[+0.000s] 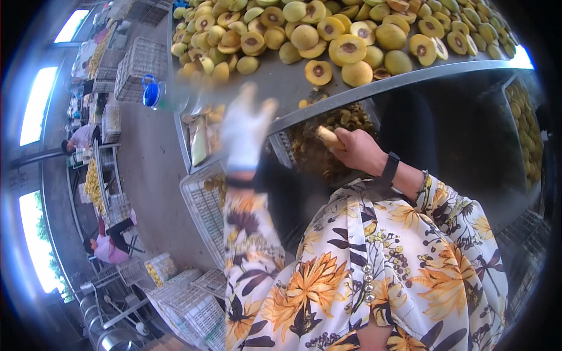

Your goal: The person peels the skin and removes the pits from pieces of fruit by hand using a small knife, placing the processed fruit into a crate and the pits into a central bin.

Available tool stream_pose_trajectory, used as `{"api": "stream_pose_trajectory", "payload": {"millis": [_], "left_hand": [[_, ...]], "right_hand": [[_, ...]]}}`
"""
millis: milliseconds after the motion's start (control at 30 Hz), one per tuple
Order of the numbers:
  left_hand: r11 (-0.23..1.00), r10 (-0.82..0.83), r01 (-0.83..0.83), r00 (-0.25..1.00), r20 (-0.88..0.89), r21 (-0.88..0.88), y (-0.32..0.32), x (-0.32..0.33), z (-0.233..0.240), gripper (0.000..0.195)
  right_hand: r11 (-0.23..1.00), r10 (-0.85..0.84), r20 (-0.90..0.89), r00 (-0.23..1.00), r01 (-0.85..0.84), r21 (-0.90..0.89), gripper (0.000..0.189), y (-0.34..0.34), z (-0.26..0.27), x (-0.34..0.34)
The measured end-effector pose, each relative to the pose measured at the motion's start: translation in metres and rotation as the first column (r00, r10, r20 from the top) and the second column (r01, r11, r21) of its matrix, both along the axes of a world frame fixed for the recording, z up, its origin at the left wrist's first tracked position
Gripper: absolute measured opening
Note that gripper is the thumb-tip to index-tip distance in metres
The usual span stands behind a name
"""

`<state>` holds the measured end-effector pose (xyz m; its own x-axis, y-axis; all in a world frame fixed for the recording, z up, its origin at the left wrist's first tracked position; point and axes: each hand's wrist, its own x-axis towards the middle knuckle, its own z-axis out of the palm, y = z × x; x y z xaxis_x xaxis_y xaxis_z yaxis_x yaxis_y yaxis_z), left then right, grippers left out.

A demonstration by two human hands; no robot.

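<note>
My left hand, in a white glove with bare fingertips, is blurred above the near left corner of the metal table. Its fingers are spread and nothing shows between them. In my bare right hand is a short wooden handle, held just below the table's front edge; the tool's far end is too blurred to make out. Halved yellow stone fruit, peach-like, lies heaped across the table, many cut side up with brown hollows. Behind my right hand, a crate of fruit scraps sits low under the edge.
A clear bottle with a blue cap stands at the table's left side. White plastic crates stand beside my left arm and at lower left. Another crate of fruit is at right. People sit along the far left.
</note>
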<state>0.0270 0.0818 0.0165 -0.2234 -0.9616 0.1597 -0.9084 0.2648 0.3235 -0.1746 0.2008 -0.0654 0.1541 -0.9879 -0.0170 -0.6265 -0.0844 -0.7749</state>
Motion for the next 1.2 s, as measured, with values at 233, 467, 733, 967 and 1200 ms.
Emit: {"api": "stream_pose_trajectory", "payload": {"millis": [233,467,733,967,1200], "left_hand": [[0.921,-0.250,0.101,0.893,0.374,0.376,-0.064,-0.114,-0.035,0.047],[0.898,-0.426,0.436,0.893,-0.143,0.051,-0.028,-0.070,-0.007,0.072],[0.857,-0.503,0.471,0.854,-0.136,-0.212,0.054,-0.031,0.011,0.088],[0.795,0.324,0.529,0.044,-0.945,0.297,0.078,-0.020,-0.009,0.074],[0.753,0.655,0.289,-0.258,-0.710,0.590,0.078,-0.040,-0.009,0.049]], "right_hand": [[0.969,-0.246,0.095,0.965,0.243,0.037,0.023,0.009,0.030,-0.011],[0.927,-0.375,0.570,0.731,0.281,0.249,0.027,-0.013,0.047,-0.030],[0.946,-0.195,0.808,0.556,-0.112,0.305,0.041,-0.038,0.065,0.006],[0.995,0.020,0.826,0.563,-0.095,0.041,0.048,-0.031,0.055,0.014],[0.966,-0.084,0.149,0.985,0.118,-0.232,0.028,-0.021,0.062,0.015]]}}
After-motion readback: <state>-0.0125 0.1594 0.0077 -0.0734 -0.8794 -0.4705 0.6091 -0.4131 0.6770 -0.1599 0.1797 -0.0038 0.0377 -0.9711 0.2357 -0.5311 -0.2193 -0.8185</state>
